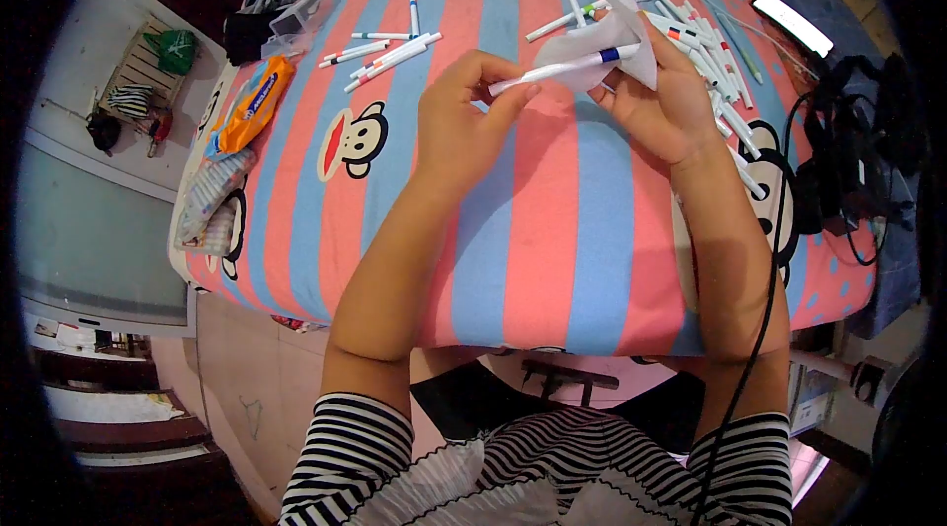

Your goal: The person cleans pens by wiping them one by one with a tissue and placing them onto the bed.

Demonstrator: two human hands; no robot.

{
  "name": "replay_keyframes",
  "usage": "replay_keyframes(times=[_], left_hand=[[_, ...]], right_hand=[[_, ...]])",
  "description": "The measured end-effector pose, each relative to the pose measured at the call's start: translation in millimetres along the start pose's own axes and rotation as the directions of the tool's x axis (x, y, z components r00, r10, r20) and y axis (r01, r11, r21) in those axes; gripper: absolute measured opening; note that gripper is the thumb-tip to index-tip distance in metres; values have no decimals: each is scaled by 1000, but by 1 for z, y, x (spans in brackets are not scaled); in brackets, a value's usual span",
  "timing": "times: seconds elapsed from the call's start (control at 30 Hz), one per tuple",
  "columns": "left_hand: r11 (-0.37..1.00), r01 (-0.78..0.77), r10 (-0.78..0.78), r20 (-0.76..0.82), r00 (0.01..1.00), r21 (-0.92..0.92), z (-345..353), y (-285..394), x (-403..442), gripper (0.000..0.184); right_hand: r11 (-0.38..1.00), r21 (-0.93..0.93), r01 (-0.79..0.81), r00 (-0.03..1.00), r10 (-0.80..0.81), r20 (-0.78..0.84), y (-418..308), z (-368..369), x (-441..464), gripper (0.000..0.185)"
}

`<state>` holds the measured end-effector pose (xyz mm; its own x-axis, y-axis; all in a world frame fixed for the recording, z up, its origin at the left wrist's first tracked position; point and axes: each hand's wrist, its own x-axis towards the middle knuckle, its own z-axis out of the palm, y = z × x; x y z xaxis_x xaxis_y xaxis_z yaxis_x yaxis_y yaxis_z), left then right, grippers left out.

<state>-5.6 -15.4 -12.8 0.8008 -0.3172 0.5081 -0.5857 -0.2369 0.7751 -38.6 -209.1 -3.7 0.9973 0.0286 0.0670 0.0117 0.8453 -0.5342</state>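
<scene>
My left hand (464, 117) pinches one end of a white marker (567, 68) with a dark blue band near its other end. The marker lies slanted between my hands, above the striped bedspread (533, 230). Gathered in my right hand (666, 97) is a thin white tissue (631, 18), spread behind and around the blue-banded end. The right fingertips are partly hidden by the tissue. Left of my hands lies a small group of white markers (400, 59) with coloured bands. A larger heap of similar markers (708, 58) spreads beside and behind my right hand.
A phone with a lit screen (794, 25) lies at the right rear, near a pale cable. Black straps and a device (838, 161) sit at the right edge. An orange packet (254, 104) is at the left edge. A black cord hangs across my right forearm.
</scene>
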Motion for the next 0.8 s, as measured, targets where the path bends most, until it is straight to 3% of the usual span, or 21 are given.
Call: replay_keyframes(times=[0.13,0.23,0.33,0.4,0.5,0.7,0.8], left_hand=[[997,-12,16,-44,999,75,-1,-3,0,16],[1000,-28,29,-94,995,6,-1,0,-1,17],[983,26,-65,-213,975,-182,-1,5,1,19],[982,32,-73,-218,973,-187,-2,5,2,19],[985,4,-43,-219,975,-174,-2,3,2,19],[973,46,-76,-124,989,-227,-2,7,1,19],[979,77,-96,-96,991,-187,-2,8,1,18]], right_hand=[[1000,-22,0,1000,0,-19,2,-1,2,33],[1000,1,-16,1000,16,5,1,2,1,34],[996,90,-25,996,17,83,-1,0,0,37],[986,165,-23,993,4,115,-2,-2,0,39],[945,299,-132,952,36,305,-5,-9,1,42],[947,312,-76,979,11,205,-4,1,-3,46],[919,367,-146,934,5,358,-3,-7,-1,47]])
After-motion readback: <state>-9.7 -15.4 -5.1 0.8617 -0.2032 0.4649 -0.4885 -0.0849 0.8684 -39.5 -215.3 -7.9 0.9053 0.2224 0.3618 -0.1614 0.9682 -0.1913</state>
